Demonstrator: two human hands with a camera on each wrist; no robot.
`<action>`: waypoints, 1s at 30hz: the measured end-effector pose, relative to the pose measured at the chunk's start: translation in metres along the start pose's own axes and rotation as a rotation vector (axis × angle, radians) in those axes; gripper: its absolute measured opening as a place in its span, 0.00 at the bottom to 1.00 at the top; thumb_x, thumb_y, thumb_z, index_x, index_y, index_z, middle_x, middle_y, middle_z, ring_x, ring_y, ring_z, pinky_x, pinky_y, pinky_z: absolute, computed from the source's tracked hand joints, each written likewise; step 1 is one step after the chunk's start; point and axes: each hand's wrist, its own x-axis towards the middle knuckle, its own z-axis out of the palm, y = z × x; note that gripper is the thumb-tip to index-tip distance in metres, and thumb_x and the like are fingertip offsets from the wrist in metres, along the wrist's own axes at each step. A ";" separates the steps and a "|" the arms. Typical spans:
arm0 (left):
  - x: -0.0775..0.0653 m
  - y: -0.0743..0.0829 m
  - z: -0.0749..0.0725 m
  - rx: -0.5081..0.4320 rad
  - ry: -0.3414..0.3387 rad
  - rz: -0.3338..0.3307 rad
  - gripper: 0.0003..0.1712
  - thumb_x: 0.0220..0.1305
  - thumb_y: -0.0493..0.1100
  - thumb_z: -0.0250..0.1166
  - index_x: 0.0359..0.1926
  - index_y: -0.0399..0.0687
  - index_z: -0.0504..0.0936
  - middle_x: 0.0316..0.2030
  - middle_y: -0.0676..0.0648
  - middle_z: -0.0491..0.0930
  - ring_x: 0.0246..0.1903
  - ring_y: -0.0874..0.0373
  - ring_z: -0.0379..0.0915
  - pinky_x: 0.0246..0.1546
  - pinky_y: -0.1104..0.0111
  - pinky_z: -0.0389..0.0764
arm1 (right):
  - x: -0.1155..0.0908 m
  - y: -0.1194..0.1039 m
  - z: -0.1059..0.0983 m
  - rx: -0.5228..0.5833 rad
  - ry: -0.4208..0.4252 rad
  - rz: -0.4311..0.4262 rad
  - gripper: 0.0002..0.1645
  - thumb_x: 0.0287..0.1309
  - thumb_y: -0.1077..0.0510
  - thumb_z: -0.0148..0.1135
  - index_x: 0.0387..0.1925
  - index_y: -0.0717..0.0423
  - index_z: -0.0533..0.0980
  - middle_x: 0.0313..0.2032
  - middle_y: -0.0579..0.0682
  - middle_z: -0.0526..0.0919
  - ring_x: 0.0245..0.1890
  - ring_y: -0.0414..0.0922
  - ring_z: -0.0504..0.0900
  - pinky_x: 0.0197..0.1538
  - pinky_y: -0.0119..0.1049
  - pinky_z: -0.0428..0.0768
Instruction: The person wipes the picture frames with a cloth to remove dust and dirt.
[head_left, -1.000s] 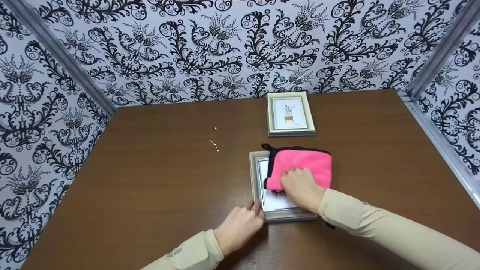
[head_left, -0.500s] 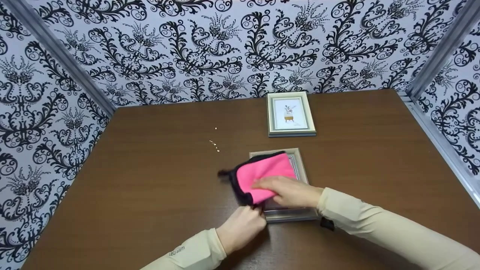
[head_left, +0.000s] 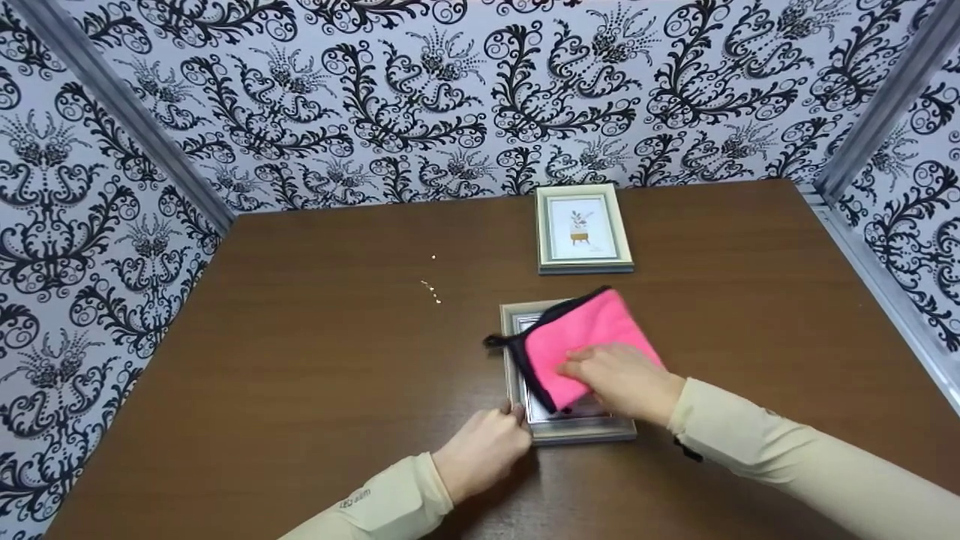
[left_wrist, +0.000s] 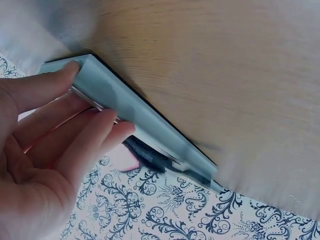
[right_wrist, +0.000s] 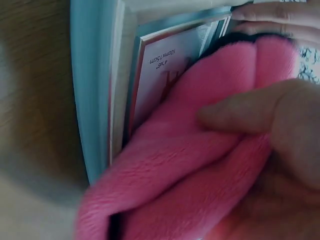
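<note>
A picture frame [head_left: 577,433] with a pale, silvery border lies face up on the brown table [head_left: 315,390]. My left hand [head_left: 484,454] holds its lower left corner; in the left wrist view the thumb [left_wrist: 55,82] lies on the frame's side and the fingers bend over its front edge. A pink cleaning cloth [head_left: 600,322] with black trim and a hanging loop is in my right hand [head_left: 622,379], bunched under the thumb against the frame's face. The cloth hides most of the print [right_wrist: 161,62], though small size lettering shows beside it in the right wrist view.
A second picture frame [head_left: 585,262], with a potted-plant print, lies farther back near the patterned wall [head_left: 420,97]. Several small light specks [head_left: 431,291] mark the table left of the frames. Metal rails [head_left: 885,277] run along the right side.
My right hand swept the cloth left and toward me across the frame, then back to the right and slightly away. The left hand has stayed at the frame's corner.
</note>
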 end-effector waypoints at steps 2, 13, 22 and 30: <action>0.000 0.000 0.001 -0.013 0.003 -0.005 0.04 0.36 0.38 0.65 0.20 0.48 0.79 0.26 0.48 0.75 0.22 0.59 0.71 0.15 0.73 0.74 | -0.003 -0.005 0.000 -0.095 0.057 0.047 0.14 0.37 0.66 0.64 0.33 0.59 0.77 0.29 0.54 0.79 0.27 0.51 0.78 0.29 0.43 0.76; 0.000 0.001 0.001 0.017 0.010 -0.007 0.08 0.37 0.38 0.65 0.25 0.44 0.81 0.30 0.46 0.78 0.24 0.59 0.73 0.16 0.73 0.75 | -0.005 -0.030 0.002 -0.062 0.159 0.107 0.09 0.36 0.64 0.60 0.16 0.56 0.67 0.10 0.46 0.63 0.10 0.43 0.62 0.12 0.37 0.62; -0.003 -0.006 0.004 -0.082 0.013 0.008 0.04 0.41 0.35 0.65 0.22 0.47 0.78 0.22 0.53 0.76 0.22 0.59 0.74 0.19 0.71 0.76 | 0.004 -0.021 0.008 0.202 0.068 -0.017 0.18 0.41 0.66 0.57 0.39 0.54 0.76 0.20 0.40 0.72 0.17 0.38 0.64 0.21 0.32 0.67; -0.014 -0.040 0.004 -0.613 -0.040 -0.047 0.05 0.47 0.34 0.62 0.26 0.47 0.80 0.23 0.55 0.78 0.23 0.66 0.74 0.25 0.79 0.74 | 0.001 -0.021 0.013 0.283 0.038 -0.082 0.16 0.49 0.65 0.55 0.43 0.51 0.74 0.30 0.40 0.77 0.28 0.36 0.73 0.34 0.34 0.73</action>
